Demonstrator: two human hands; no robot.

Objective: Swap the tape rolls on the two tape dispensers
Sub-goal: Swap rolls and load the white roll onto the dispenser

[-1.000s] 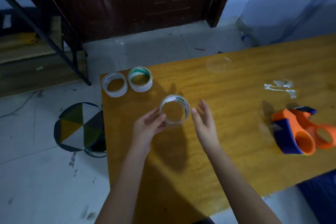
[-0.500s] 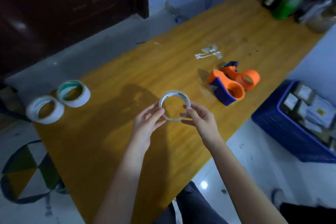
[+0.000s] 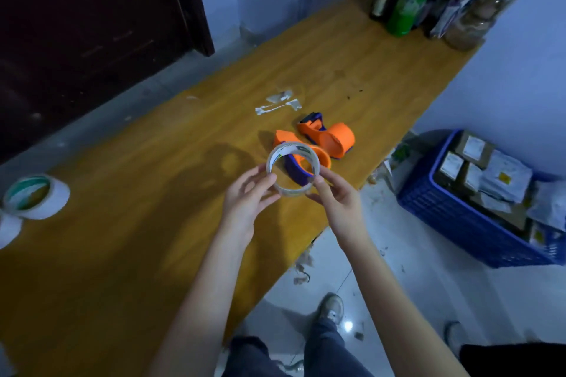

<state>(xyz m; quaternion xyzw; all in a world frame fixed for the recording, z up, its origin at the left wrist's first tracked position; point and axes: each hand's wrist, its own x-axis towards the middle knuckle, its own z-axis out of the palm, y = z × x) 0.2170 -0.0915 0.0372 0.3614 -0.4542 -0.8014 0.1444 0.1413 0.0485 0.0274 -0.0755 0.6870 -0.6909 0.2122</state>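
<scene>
A clear tape roll (image 3: 292,190) with a white inner core is held above the wooden table (image 3: 153,223), my left hand (image 3: 249,202) on its left side and my right hand (image 3: 335,196) on its right. Just behind it lie two orange and blue tape dispensers with no rolls on them: the near dispenser (image 3: 298,170) shows partly through the roll, the far dispenser (image 3: 332,139) is beside it to the right. Two more rolls sit at the table's left end, a green-cored roll (image 3: 36,196) and a white roll (image 3: 7,229) cut off by the frame.
Scraps of torn tape (image 3: 277,104) are stuck to the table behind the dispensers. Bottles and jars (image 3: 407,0) crowd the far right corner. A blue crate (image 3: 477,208) of packets stands on the floor to the right, by the table's edge.
The view has swung right. Both hands carried the clear roll toward the dispensers, and the right hand, open a second ago, now grips the roll's right side.
</scene>
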